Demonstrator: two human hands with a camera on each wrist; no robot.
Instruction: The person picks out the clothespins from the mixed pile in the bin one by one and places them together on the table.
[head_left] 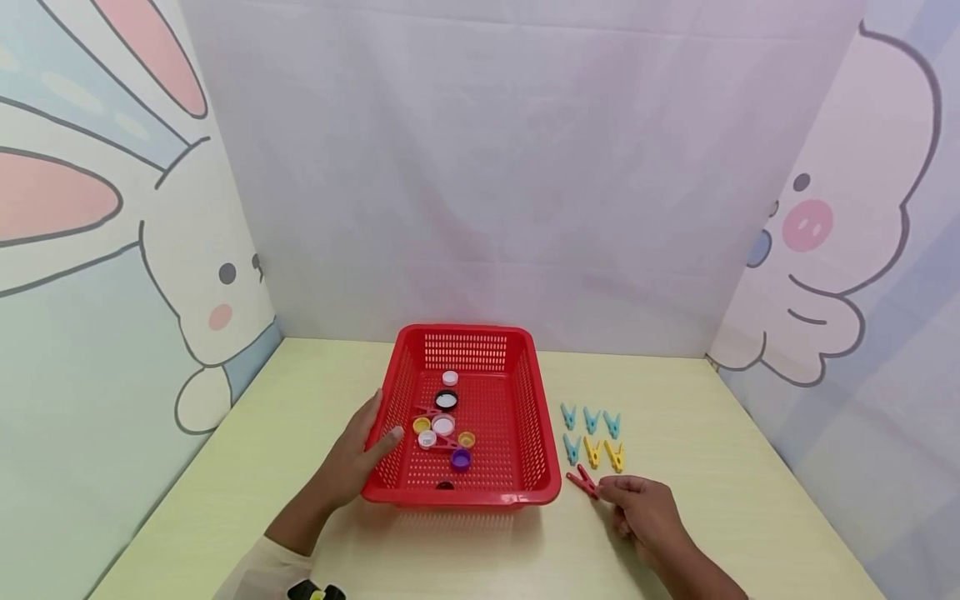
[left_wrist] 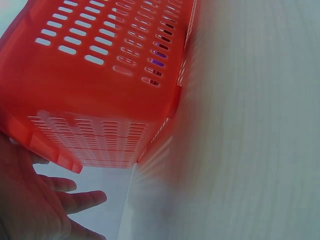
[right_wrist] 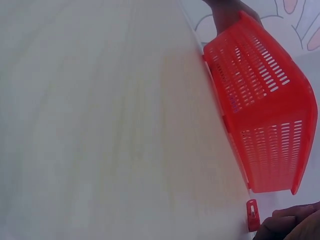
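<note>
A red slotted basket (head_left: 540, 433) stands mid-table and holds several bottle caps (head_left: 446, 400) and a red clothespin (head_left: 427, 412). My left hand (head_left: 360, 450) rests on the basket's left rim with its fingers straight; the left wrist view shows those spread fingers (left_wrist: 75, 200) beside the basket wall (left_wrist: 90, 95). Right of the basket, blue clothespins (head_left: 592, 419) and yellow clothespins (head_left: 603, 455) lie in rows. Another red clothespin (head_left: 582, 482) lies on the table below them. My right hand (head_left: 641, 512) has curled fingers that pinch its near end; the right wrist view shows this clothespin (right_wrist: 253, 215) at my fingertips (right_wrist: 287, 225).
The pale yellow table (head_left: 750, 500) is enclosed by cartoon-printed panels on the left (head_left: 112, 250) and right (head_left: 862, 250) and a plain back wall (head_left: 487, 167). The basket's right wall (right_wrist: 260, 100) stands close beside the clothespin rows.
</note>
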